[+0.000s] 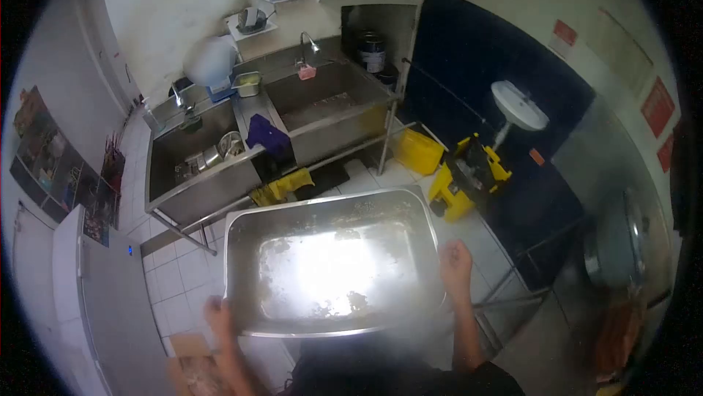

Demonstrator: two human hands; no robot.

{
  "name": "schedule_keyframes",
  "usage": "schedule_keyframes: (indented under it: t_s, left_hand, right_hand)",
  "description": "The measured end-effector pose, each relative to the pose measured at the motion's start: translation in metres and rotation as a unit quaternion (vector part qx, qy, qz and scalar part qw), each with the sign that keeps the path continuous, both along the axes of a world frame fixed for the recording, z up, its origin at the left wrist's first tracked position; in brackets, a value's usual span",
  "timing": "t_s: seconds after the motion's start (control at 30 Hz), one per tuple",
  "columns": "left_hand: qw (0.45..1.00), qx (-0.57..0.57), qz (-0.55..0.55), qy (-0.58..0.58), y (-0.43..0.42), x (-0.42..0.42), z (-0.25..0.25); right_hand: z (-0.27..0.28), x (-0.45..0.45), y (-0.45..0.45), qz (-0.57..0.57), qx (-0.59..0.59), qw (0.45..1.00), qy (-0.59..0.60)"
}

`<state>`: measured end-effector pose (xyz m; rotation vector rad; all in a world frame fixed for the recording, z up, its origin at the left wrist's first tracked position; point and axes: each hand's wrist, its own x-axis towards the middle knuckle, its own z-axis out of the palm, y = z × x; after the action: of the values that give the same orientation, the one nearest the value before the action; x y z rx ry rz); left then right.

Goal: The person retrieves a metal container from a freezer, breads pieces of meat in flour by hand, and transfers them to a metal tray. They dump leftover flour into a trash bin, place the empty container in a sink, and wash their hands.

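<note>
A large, deep stainless steel pan (410, 257) is held out in front of my body, its hollow side facing up toward me. Bright light reflects off its bottom, and dull patches mark the metal. My left hand (217, 315) is closed on the rim at the near left corner. At the right side, my right hand (455, 264) is closed on the rim, higher up than the left. The fingertips of both hands are partly hidden behind the pan's edge.
Ahead stands a double steel sink (322, 143); metal pans (209, 156) lie in its left basin. A purple cloth (267, 135) hangs between basins. A yellow mop bucket (454, 195) stands right, below a white washbasin (520, 105). A white freezer (121, 308) is at left.
</note>
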<state>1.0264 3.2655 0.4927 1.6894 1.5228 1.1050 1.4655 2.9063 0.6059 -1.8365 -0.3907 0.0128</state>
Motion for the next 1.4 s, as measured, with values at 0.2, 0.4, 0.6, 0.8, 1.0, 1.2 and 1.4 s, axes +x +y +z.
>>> schedule_keyframes:
  t_s: [0.2, 0.4, 0.6, 0.8, 1.0, 1.2, 1.4]
  left_hand:
    - [0.997, -0.046, -0.057, 0.015, 0.193, 0.225, 0.053]
    - [0.98, 0.06, -0.177, 0.067, 0.394, 0.466, 0.071]
    - [0.979, 0.023, -0.127, 0.16, 0.502, 0.661, 0.054]
    - [0.974, -0.087, -0.076, 0.196, 0.542, 0.736, -0.013]
    - [0.948, -0.172, -0.048, 0.263, 0.566, 0.784, -0.095]
    - [0.942, -0.21, -0.046, 0.258, 0.537, 0.793, -0.178]
    - [0.953, -0.089, -0.057, 0.283, 0.525, 0.788, -0.262]
  right_hand:
    - [0.035, 0.198, 0.186, -0.028, -0.009, 0.997, -0.068]
    - [0.012, 0.471, 0.354, -0.038, -0.058, 0.99, -0.125]
    - [-0.02, 0.678, 0.532, 0.006, -0.186, 0.971, -0.148]
    - [-0.087, 0.795, 0.653, 0.091, -0.3, 0.928, -0.203]
    - [-0.132, 0.846, 0.723, 0.155, -0.442, 0.859, -0.206]
    - [-0.236, 0.881, 0.737, 0.238, -0.545, 0.776, -0.21]
    - [-0.277, 0.879, 0.748, 0.228, -0.539, 0.803, -0.107]
